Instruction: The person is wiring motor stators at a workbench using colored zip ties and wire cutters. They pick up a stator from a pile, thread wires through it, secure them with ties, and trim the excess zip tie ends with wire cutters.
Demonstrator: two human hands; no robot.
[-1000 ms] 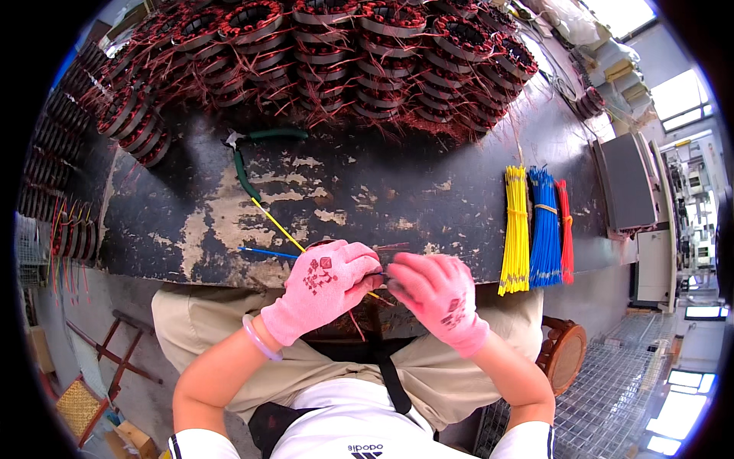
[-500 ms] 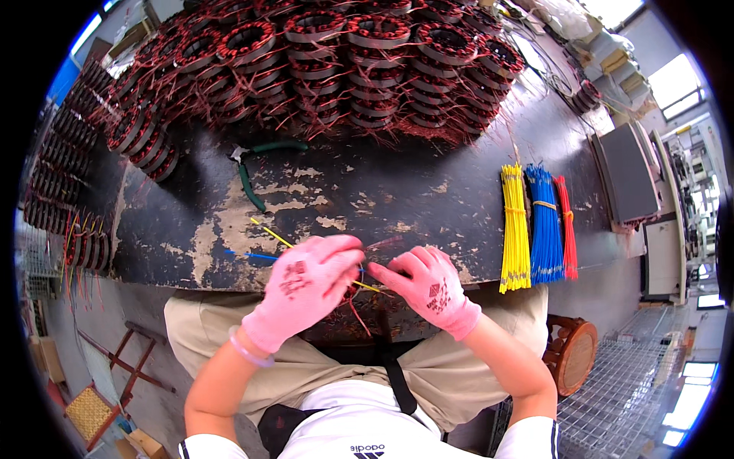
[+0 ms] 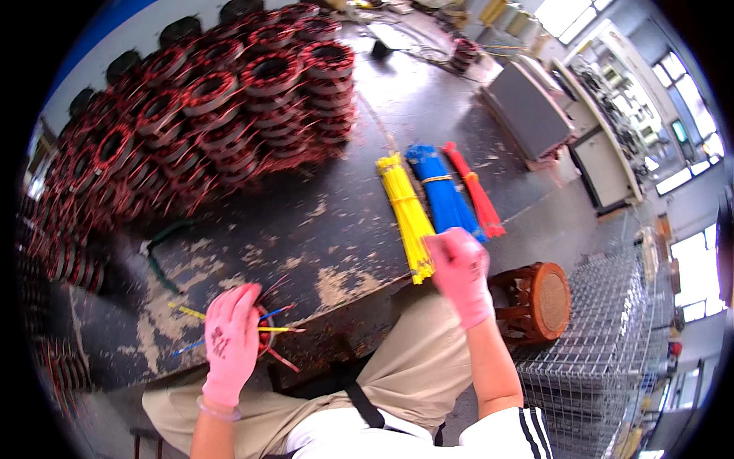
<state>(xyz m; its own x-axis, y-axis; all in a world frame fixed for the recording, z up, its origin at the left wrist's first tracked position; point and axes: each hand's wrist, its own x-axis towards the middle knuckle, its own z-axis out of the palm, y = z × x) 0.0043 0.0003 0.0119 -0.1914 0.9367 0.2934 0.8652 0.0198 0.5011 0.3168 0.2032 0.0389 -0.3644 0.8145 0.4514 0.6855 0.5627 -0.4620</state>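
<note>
My left hand [image 3: 232, 333], in a pink glove, is closed around a small wound motor stator [image 3: 265, 334] at the table's front edge, hiding most of it. A yellow wire [image 3: 283, 329] and a blue wire [image 3: 277, 312] cross it and stick out on both sides of the hand. Thin reddish leads [image 3: 283, 359] hang from the stator. Over to the right, my gloved right hand [image 3: 462, 275] is at the lower ends of a yellow wire bundle [image 3: 405, 210] and a blue wire bundle [image 3: 442, 187]. Its fingers look curled but are blurred, so any hold is unclear.
A red wire bundle [image 3: 475, 191] lies beside the blue one. Stacked stators [image 3: 222, 115] fill the table's far left. Green-handled pliers [image 3: 157, 256] lie left of centre. A wooden stool [image 3: 547, 302] and a wire-mesh cage [image 3: 589, 359] stand at the right.
My view has swung to the right. My right hand has left the stator and moved right to the wire bundles. The left hand keeps hold of the stator.
</note>
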